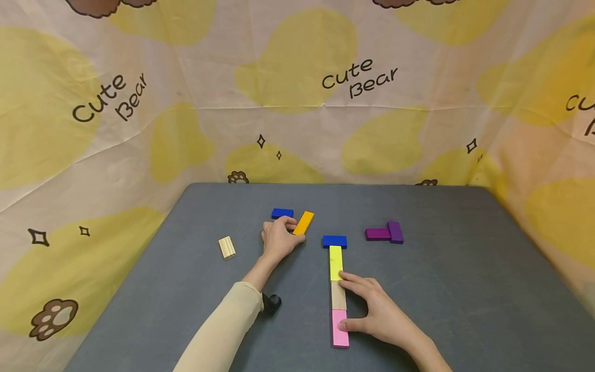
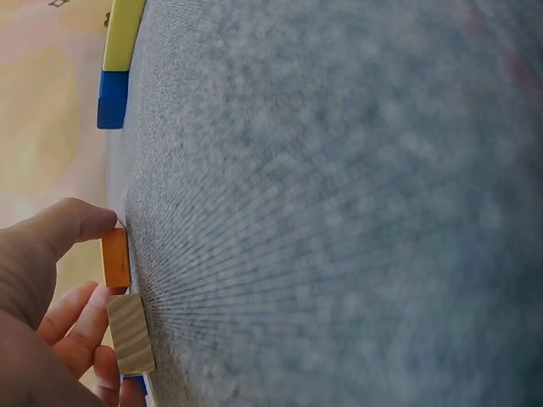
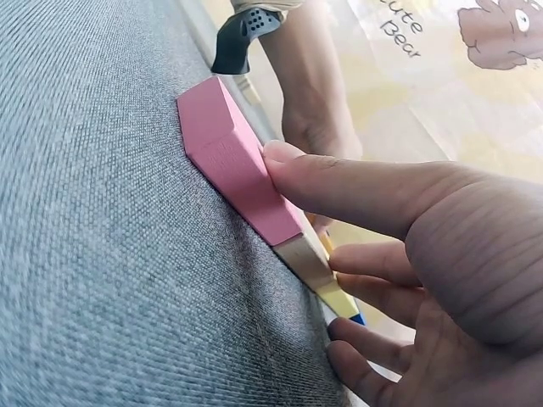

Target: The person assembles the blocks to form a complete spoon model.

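Left grip (image 1: 280, 238) pinches the angled orange block (image 1: 303, 223) left of the row's far end on the tabletop (image 1: 465, 289), with a loose blue block (image 1: 281, 213) just behind it and a striped wooden block (image 1: 227, 248) off to my left. Right grip (image 1: 378, 312) spreads wide against the row: pink block (image 1: 340, 336), plain wooden block (image 1: 338, 297), yellow block (image 1: 335, 261), then a crosswise blue block (image 1: 334, 241). Farther right, a magenta block (image 1: 378, 234) touches a purple block (image 1: 396, 232).

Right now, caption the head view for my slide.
Left hand pinches orange block; right hand touches pink block, lined up with wood-grain block, yellow block and crosswise blue block.
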A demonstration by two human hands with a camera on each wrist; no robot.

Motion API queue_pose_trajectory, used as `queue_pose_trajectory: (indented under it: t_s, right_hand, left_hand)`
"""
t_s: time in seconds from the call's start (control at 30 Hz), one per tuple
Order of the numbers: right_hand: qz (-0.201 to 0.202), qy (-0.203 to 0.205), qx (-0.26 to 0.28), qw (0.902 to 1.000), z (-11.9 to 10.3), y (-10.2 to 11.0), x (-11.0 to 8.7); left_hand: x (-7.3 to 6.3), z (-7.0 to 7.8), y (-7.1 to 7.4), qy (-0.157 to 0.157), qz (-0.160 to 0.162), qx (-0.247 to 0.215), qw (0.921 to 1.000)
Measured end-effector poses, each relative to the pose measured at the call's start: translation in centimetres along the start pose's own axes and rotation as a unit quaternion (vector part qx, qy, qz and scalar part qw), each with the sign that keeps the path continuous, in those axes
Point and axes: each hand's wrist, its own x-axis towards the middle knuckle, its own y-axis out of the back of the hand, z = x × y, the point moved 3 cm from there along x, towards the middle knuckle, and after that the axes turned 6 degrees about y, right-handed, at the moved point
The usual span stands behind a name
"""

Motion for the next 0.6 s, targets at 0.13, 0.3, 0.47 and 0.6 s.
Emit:
queue_pose_trajectory:
  t_s: [0.13, 0.3, 0.47, 0.6]
  right_hand:
    - [-0.002, -0.001, 0.002, 1.0000, 0.00, 0.01, 0.02]
    - [0.002, 0.001, 0.001, 1.0000, 0.11, -0.03, -0.08]
    - [0.007, 0.013, -0.003, 0.9999, 0.16, -0.10, -0.24]
    - [0.007, 0.017, 0.000, 0.9998, 0.16, -0.13, -0.20]
  left_hand:
    - [0.05, -0.02, 0.18, -0.004, 0.007, -0.002, 1.0000]
    - [0.11, -0.10, 0.30, -0.028, 0.016, 0.004, 0.9995]
    - [0.19, -0.10, 0.42, -0.044, 0.018, 0.014, 0.9988]
    - [0.25, -0.01, 0.54, -0.054, 0.018, 0.016, 0.9983]
